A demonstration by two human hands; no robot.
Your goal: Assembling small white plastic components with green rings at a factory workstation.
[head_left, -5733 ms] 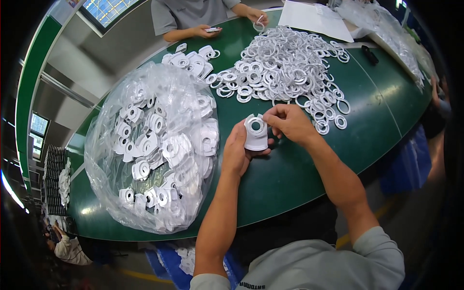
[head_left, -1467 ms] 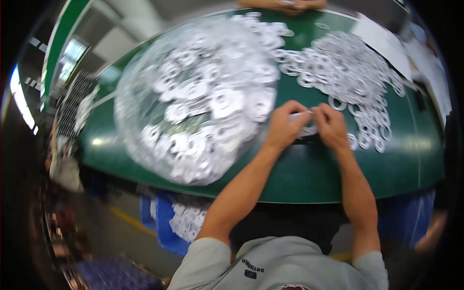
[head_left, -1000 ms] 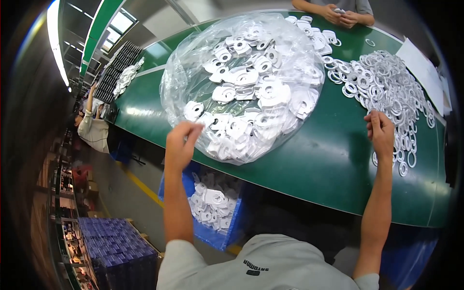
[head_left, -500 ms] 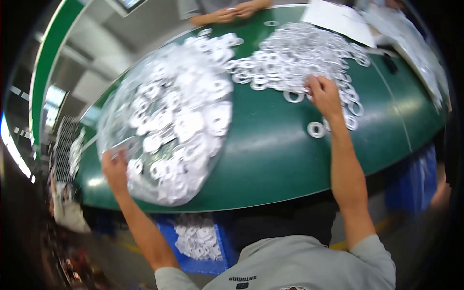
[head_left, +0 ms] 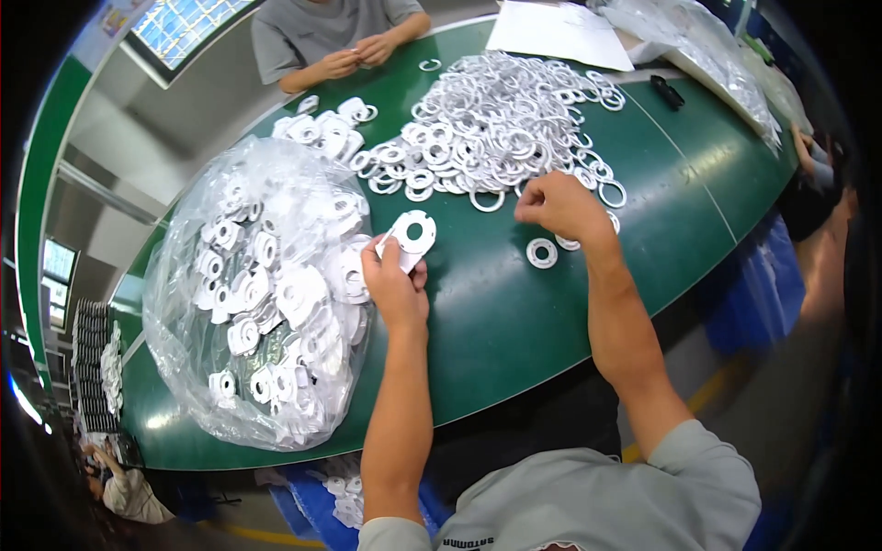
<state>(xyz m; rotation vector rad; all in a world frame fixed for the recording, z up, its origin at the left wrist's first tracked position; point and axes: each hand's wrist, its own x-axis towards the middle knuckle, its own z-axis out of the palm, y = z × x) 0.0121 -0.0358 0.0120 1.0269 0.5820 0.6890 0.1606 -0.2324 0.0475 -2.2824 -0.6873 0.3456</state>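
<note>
In my left hand [head_left: 397, 292] is a white flat plastic plate [head_left: 412, 237] with a round hole, pinched between thumb and fingers above the green table. My right hand [head_left: 562, 208] is closed, fingertips bent together at the near edge of a heap of white rings [head_left: 496, 119]; anything between them is too hidden to make out. Just below that hand lies a loose white ring [head_left: 541, 253], with others partly behind the wrist. To the left of my left hand, a large clear plastic bag [head_left: 184, 358] spreads over the table with many white plates [head_left: 299, 292] in it.
Across the green table [head_left: 487, 340] sits a person [head_left: 331, 46] with both hands together. A white sheet [head_left: 558, 35], a plastic-wrapped bundle [head_left: 698, 55] and a small black object [head_left: 667, 92] lie at the far right. More white pieces [head_left: 342, 496] sit in a blue-lined container below the table edge.
My left hand has moved right from the bag's left side, now with a plate held upright. My right hand has turned and stays near the rings. The view has shifted.
</note>
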